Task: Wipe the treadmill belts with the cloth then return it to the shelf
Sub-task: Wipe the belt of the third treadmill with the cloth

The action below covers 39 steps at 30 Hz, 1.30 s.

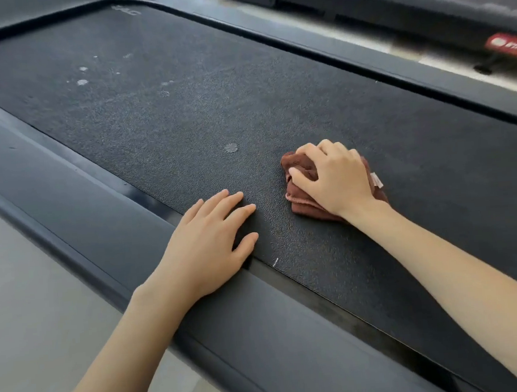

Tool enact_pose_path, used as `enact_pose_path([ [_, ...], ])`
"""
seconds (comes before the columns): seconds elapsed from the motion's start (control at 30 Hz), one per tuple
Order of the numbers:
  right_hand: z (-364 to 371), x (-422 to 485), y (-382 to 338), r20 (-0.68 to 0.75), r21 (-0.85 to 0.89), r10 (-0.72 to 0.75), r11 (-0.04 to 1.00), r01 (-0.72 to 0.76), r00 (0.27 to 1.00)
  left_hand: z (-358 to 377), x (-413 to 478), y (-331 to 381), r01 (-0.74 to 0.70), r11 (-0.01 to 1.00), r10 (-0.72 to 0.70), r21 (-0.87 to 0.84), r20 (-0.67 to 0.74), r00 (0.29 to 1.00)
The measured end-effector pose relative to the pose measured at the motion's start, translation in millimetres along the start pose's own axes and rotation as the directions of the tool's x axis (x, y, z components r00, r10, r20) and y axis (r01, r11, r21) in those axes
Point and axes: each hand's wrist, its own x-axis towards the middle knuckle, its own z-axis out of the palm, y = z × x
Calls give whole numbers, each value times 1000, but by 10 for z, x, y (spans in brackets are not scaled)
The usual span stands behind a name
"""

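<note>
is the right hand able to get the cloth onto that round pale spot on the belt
Probably yes: only bare belt lies between the cloth under the right hand and the pale spot; the left hand rests flat aside.

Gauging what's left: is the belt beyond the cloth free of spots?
No, pale spots dot the belt beyond the cloth.

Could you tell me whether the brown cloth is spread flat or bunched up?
Bunched up: the brown terry cloth sits crumpled under the right hand.
</note>
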Motion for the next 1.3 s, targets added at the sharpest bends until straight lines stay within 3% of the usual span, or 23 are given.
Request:
enact_pose_path([
  [0.17,-345,-519,538,92,36,-175,984,172,980,55,295,33,-35,997,32,68,43,999],
  [0.33,-524,-717,1429,-14,8,84,996,-84,996,104,313,-32,-20,1000,20,16,20,1000],
  [0.53,29,350,1190,-141,-82,234,966,-247,962,76,317,-11,-7,1000,7,-30,-6,1000],
  [0.77,398,899,235,-82,-21,69,997,-71,994,15,310,16,-3,999,4,-35,14,1000],
  [0.97,-25,-44,567,-20,123,-288,950,289,957,-50,283,55,50,998,-51,-41,-40,998],
  [1.03,-157,-303,887,-26,150,-328,933,328,944,-55,278,79,61,997,-63,-37,-48,997],
  [1.17,-140,-15,1285,-74,52,-109,992,113,991,-34,294,84,60,998,-62,-35,-49,997],
  [1.3,184,746,959,-99,-8,132,991,-133,986,-13,288,66,66,995,-69,-69,-44,997],
])
